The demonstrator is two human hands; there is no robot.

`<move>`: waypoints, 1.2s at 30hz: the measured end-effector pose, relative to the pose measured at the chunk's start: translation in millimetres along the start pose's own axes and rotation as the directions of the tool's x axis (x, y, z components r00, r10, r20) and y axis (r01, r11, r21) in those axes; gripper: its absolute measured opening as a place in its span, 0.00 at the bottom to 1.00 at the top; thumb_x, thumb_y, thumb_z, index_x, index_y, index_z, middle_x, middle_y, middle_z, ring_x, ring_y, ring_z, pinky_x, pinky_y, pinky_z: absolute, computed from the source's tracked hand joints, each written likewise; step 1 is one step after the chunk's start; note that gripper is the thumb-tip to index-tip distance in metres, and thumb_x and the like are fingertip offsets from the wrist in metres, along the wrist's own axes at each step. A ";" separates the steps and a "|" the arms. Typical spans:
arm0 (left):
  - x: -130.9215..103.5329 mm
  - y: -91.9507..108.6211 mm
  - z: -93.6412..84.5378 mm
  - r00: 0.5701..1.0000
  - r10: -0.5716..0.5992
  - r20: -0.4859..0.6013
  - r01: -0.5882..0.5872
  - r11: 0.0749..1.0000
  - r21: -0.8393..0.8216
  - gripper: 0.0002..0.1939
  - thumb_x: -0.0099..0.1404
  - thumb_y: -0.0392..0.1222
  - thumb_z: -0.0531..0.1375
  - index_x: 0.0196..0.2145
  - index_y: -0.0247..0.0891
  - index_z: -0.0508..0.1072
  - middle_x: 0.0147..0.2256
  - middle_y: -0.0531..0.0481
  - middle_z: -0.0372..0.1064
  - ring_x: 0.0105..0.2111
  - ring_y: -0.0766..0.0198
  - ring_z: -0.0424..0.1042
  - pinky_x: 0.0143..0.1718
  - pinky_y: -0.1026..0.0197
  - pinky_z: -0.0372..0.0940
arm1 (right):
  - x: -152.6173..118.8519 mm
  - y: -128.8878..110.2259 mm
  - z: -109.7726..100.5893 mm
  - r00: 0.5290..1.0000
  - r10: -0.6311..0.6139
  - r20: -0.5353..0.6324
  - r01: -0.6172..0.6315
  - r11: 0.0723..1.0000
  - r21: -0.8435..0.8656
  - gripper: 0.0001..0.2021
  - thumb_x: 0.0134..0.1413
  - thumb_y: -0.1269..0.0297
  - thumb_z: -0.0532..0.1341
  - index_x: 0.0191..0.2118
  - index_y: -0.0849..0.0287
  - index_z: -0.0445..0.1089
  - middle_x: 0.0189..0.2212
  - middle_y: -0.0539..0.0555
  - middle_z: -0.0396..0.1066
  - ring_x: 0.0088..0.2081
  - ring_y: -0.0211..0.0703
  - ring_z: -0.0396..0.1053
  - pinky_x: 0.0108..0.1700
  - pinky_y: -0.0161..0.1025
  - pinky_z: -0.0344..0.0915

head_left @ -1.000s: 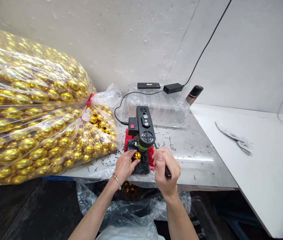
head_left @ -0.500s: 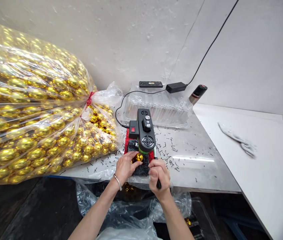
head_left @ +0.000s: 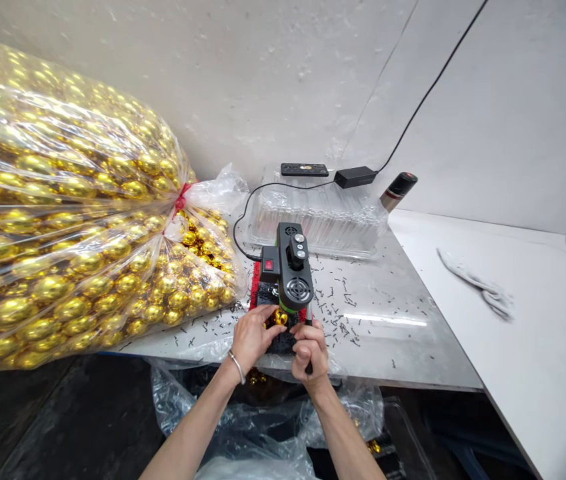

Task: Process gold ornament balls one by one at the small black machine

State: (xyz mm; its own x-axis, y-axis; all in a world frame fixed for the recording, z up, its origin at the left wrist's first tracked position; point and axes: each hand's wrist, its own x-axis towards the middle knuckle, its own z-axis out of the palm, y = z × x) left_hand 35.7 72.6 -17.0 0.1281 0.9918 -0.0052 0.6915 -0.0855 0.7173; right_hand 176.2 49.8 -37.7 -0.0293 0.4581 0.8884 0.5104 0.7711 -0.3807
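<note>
A shiny gold ball [head_left: 281,318] is pinched between the thumb and fingers of my left hand [head_left: 255,333], just beneath the front end of a black machine [head_left: 295,267]. That machine has round vents, silver buttons and a red switch. Fingers wrapped, my right hand [head_left: 311,350] grips a black-handled lever [head_left: 309,363] on the machine's right side. Under the machine lies a black and red base [head_left: 283,343], partly hidden by my hands. What the machine does to the ball's top is hidden from view.
A big clear bag of gold balls [head_left: 73,233] fills the left side. Behind the machine are a clear plastic tray [head_left: 313,230], a power adapter [head_left: 355,177], a dark phone-like slab [head_left: 305,169] and a bottle [head_left: 399,190]. Black scraps litter the table [head_left: 383,340]; a glove [head_left: 477,283] lies right.
My right hand has shifted slightly left with the lever, nearer the ball. My left hand keeps its pinch on the ball. The whole view has moved very slightly.
</note>
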 end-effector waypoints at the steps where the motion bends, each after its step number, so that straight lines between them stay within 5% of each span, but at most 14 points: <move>1: -0.1 -0.1 0.4 1.000 0.007 -0.001 -0.007 1.000 0.017 0.15 0.58 0.42 0.65 0.44 0.40 0.77 0.45 0.45 0.75 0.43 0.54 0.74 0.43 0.58 0.66 | 1.2 -0.5 -0.7 1.000 -0.013 0.017 0.013 1.000 -0.010 0.13 0.65 0.68 0.45 0.28 0.57 0.60 0.28 0.50 0.63 0.30 0.36 0.66 0.42 0.44 0.66; 6: 2.1 -0.9 4.2 0.999 0.022 -0.039 -0.020 0.999 0.037 0.17 0.58 0.41 0.65 0.46 0.38 0.76 0.46 0.44 0.75 0.44 0.54 0.74 0.45 0.57 0.67 | 33.2 -21.5 -12.6 0.996 0.094 0.008 -0.094 0.994 0.052 0.14 0.62 0.72 0.47 0.26 0.57 0.58 0.25 0.49 0.61 0.27 0.37 0.63 0.33 0.40 0.62; 11: -16.6 0.1 -1.5 0.993 -0.002 -0.114 -0.014 0.991 -0.136 0.18 0.56 0.41 0.65 0.46 0.37 0.76 0.44 0.44 0.75 0.42 0.55 0.74 0.46 0.57 0.66 | 77.2 -45.9 -28.0 0.968 0.247 0.049 -0.250 0.965 0.075 0.13 0.59 0.77 0.49 0.24 0.57 0.57 0.23 0.49 0.61 0.28 0.37 0.63 0.30 0.37 0.59; 13: -35.7 -4.4 -2.2 0.998 -0.051 -0.044 0.038 0.965 -0.259 0.20 0.56 0.46 0.65 0.45 0.38 0.76 0.38 0.47 0.76 0.35 0.58 0.73 0.40 0.59 0.66 | 82.1 -48.5 -29.4 0.967 0.246 0.067 -0.250 0.965 0.074 0.13 0.59 0.77 0.49 0.25 0.57 0.57 0.23 0.49 0.60 0.28 0.37 0.63 0.30 0.37 0.59; 16: -67.6 -21.9 10.3 0.962 -0.125 0.244 0.227 0.861 -0.455 0.21 0.54 0.55 0.65 0.39 0.37 0.78 0.29 0.51 0.74 0.28 0.63 0.69 0.32 0.63 0.64 | 77.0 -47.4 -26.3 0.973 0.225 0.044 -0.227 0.972 0.064 0.13 0.59 0.77 0.49 0.25 0.57 0.57 0.22 0.48 0.60 0.28 0.37 0.63 0.30 0.37 0.58; 18: -85.7 -38.0 26.7 0.878 -0.212 0.429 0.439 0.712 -0.548 0.23 0.52 0.59 0.65 0.32 0.34 0.78 0.25 0.52 0.71 0.25 0.66 0.66 0.28 0.64 0.62 | 71.6 -45.8 -23.4 0.976 0.216 0.015 -0.216 0.975 0.059 0.13 0.59 0.78 0.49 0.24 0.57 0.56 0.21 0.48 0.59 0.28 0.37 0.62 0.30 0.37 0.58; 21: -105.5 -57.2 47.2 0.664 -0.445 0.601 0.741 0.287 -0.607 0.26 0.53 0.62 0.64 0.31 0.33 0.75 0.25 0.51 0.69 0.23 0.68 0.66 0.26 0.64 0.63 | 66.8 -43.8 -21.2 0.979 0.206 0.000 -0.205 0.977 0.062 0.13 0.58 0.79 0.49 0.25 0.57 0.57 0.21 0.48 0.59 0.28 0.36 0.62 0.30 0.36 0.58; 23: -114.8 -60.6 48.6 0.553 -0.454 0.699 0.781 -0.009 -0.625 0.23 0.53 0.57 0.67 0.36 0.33 0.75 0.29 0.49 0.71 0.27 0.66 0.69 0.30 0.63 0.67 | 65.7 -42.9 -21.3 0.981 0.193 0.008 -0.193 0.979 0.060 0.13 0.58 0.79 0.49 0.25 0.57 0.57 0.21 0.48 0.59 0.28 0.36 0.62 0.30 0.36 0.58; 24: -118.1 -59.0 44.8 0.544 -0.400 0.737 0.770 -0.111 -0.629 0.21 0.51 0.51 0.69 0.38 0.33 0.75 0.31 0.48 0.72 0.30 0.65 0.72 0.32 0.62 0.68 | 65.5 -42.5 -21.5 0.982 0.187 0.010 -0.187 0.981 0.057 0.13 0.58 0.79 0.49 0.25 0.58 0.57 0.22 0.48 0.59 0.28 0.36 0.62 0.30 0.36 0.58; 26: -120.9 -50.2 30.4 0.597 -0.257 0.760 0.736 -0.203 -0.646 0.22 0.46 0.39 0.73 0.40 0.33 0.75 0.34 0.47 0.73 0.36 0.62 0.74 0.38 0.62 0.68 | 65.1 -42.3 -21.6 0.984 0.179 0.011 -0.180 0.982 0.050 0.13 0.58 0.79 0.49 0.25 0.58 0.57 0.22 0.48 0.59 0.29 0.36 0.63 0.30 0.36 0.58; 28: -116.5 -37.0 11.5 0.678 -0.172 0.715 0.691 -0.182 -0.700 0.24 0.45 0.32 0.72 0.43 0.33 0.75 0.37 0.46 0.73 0.40 0.60 0.74 0.44 0.62 0.68 | 64.9 -42.5 -21.1 0.984 0.179 0.003 -0.179 0.983 0.048 0.13 0.58 0.79 0.49 0.25 0.58 0.57 0.22 0.48 0.60 0.29 0.36 0.63 0.30 0.36 0.59; 32: -85.3 -13.8 -18.9 0.808 -0.216 0.548 0.550 -0.056 -0.833 0.23 0.52 0.32 0.69 0.47 0.35 0.74 0.40 0.47 0.73 0.41 0.62 0.75 0.48 0.62 0.68 | 64.5 -43.0 -20.1 0.985 0.173 -0.014 -0.172 0.984 0.042 0.13 0.57 0.79 0.49 0.25 0.58 0.58 0.22 0.48 0.60 0.29 0.36 0.63 0.30 0.36 0.59; 36: -45.4 -8.9 -24.2 0.872 -0.250 0.422 0.435 0.000 -0.900 0.22 0.52 0.34 0.69 0.46 0.35 0.73 0.34 0.50 0.74 0.33 0.65 0.76 0.39 0.65 0.72 | 63.2 -41.7 -21.0 0.986 0.166 0.013 -0.166 0.985 0.045 0.13 0.57 0.80 0.50 0.24 0.58 0.57 0.21 0.48 0.59 0.29 0.37 0.63 0.30 0.36 0.59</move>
State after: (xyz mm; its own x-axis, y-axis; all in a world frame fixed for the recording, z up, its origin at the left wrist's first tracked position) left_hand 6.5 30.7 -6.3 0.2383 0.8456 -0.4777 -0.5842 0.5177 0.6251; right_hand 171.1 37.3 39.8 0.0447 0.5852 0.8097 0.4694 0.7032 -0.5341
